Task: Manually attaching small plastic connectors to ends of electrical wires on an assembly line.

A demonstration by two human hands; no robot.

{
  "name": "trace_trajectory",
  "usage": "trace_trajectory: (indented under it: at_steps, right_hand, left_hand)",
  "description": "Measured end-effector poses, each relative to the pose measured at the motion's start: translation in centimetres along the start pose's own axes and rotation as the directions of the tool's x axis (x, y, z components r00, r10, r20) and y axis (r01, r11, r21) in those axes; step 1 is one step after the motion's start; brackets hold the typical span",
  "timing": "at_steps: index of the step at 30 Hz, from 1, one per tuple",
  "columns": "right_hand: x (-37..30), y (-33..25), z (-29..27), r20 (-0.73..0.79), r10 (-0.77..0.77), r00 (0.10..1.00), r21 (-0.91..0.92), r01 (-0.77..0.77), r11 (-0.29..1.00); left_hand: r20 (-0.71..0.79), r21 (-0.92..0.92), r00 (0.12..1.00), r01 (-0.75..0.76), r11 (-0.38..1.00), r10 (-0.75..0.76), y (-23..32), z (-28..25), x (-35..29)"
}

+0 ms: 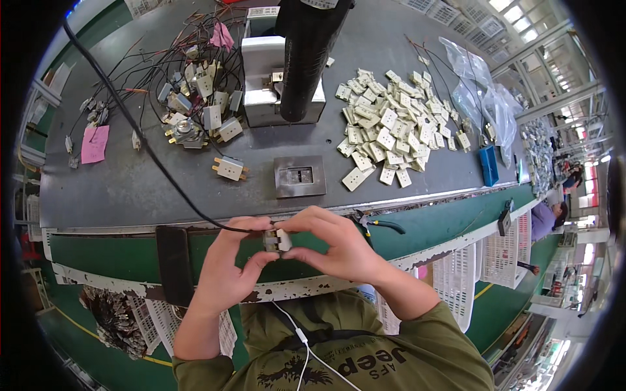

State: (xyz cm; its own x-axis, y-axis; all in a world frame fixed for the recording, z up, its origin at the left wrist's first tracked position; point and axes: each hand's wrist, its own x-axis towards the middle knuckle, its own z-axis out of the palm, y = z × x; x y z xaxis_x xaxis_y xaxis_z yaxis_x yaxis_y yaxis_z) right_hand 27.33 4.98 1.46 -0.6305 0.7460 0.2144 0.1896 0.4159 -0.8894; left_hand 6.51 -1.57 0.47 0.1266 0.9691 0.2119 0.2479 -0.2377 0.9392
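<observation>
In front of my body, above the green strip at the bench edge, both hands hold one small white-and-grey electrical part point(278, 241). My left hand point(228, 264) is closed on its left side, thumb below and fingers above. From the right, my right hand point(336, 247) pinches it the same way. A black cable point(147, 146) runs down from the upper left to my left fingers; its end is hidden there. Just beyond the hands lies a square metal fixture point(300, 176) with a slot. A white block with brass prongs point(230, 169) lies left of it.
A heap of white plastic pieces point(391, 124) covers the right of the bench. Wired connectors point(202, 98) pile up at left, beside a machine with a black column point(306, 65). Pliers point(378, 225) lie right of my right hand. Blue holder point(488, 165) stands far right.
</observation>
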Motion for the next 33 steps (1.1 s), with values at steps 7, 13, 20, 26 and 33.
trace_trajectory:
  at_steps: [7, 13, 20, 26, 33]
  right_hand:
    - [-0.6, 4.1, -10.6, -0.658, 0.025, 0.753, -0.307, -0.299, 0.903]
    - [-0.6, 8.8, -15.3, -0.683, -0.093, 0.725, -0.511, -0.382, 0.77]
    - [-2.8, 6.8, -7.9, -0.622, -0.075, 0.779, -0.152, -0.026, 0.988]
    - [-2.5, 6.7, -6.4, -0.598, -0.054, 0.8, -0.143, -0.04, 0.989]
    - [-2.5, 6.8, -5.9, -0.58, -0.042, 0.814, -0.131, -0.043, 0.99]
  left_hand:
    - [-0.463, -0.081, 0.88, 0.08, 0.993, -0.109, -0.5, -6.0, -4.1]
    - [-0.885, 0.209, 0.466, 0.381, 0.901, 0.008, -2.5, -15.7, -13.2]
    - [-0.923, -0.334, -0.24, 0.111, 0.936, -0.301, -17.7, -23.5, -41.1]
    - [-0.632, -0.669, -0.322, -0.234, 0.706, -0.705, -25.6, -10.6, -49.5]
    - [-0.469, -0.712, -0.236, -0.47, 0.522, -0.851, -27.5, -14.4, -47.4]
